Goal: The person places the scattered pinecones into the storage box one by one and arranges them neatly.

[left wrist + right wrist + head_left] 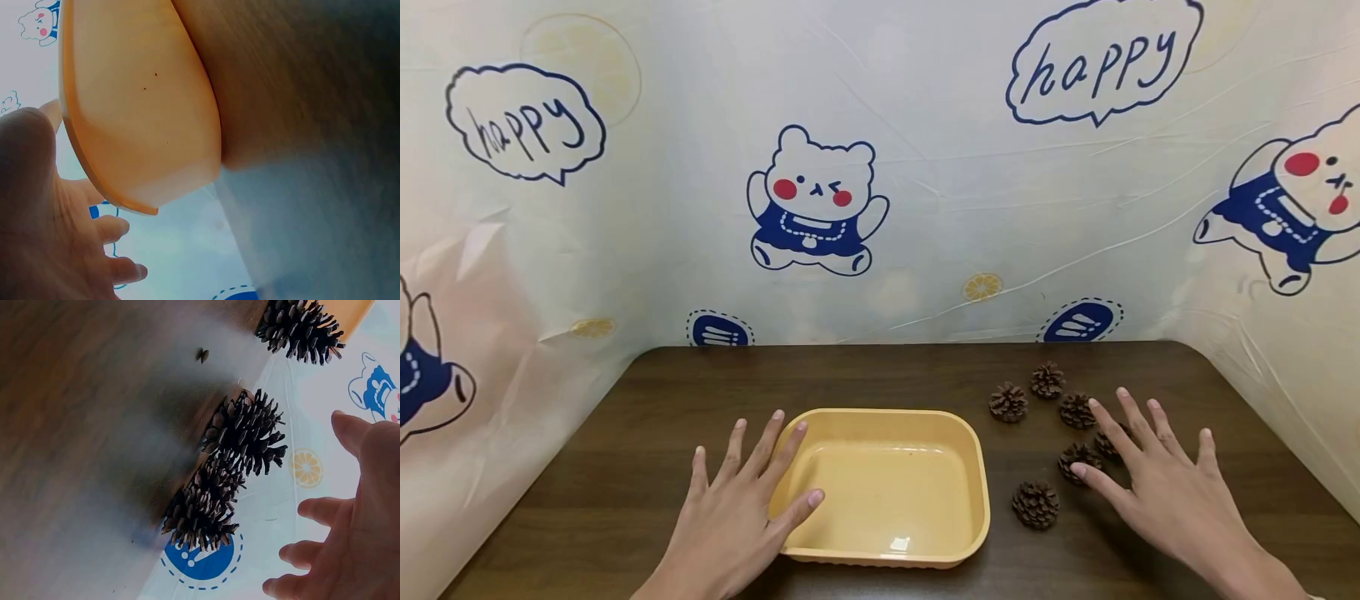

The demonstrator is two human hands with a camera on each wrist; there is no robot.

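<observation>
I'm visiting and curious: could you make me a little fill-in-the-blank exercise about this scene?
1. In the head view, the dark brown, scaly pine cones lie to the ____ of the shallow yellow rectangular tray.
2. Of the tray and the pine cones, the person's bare left hand is nearer the ____.
3. The blue-outlined, cloud-shaped speech bubbles read "____".

Missing words: right; tray; happy.
</observation>
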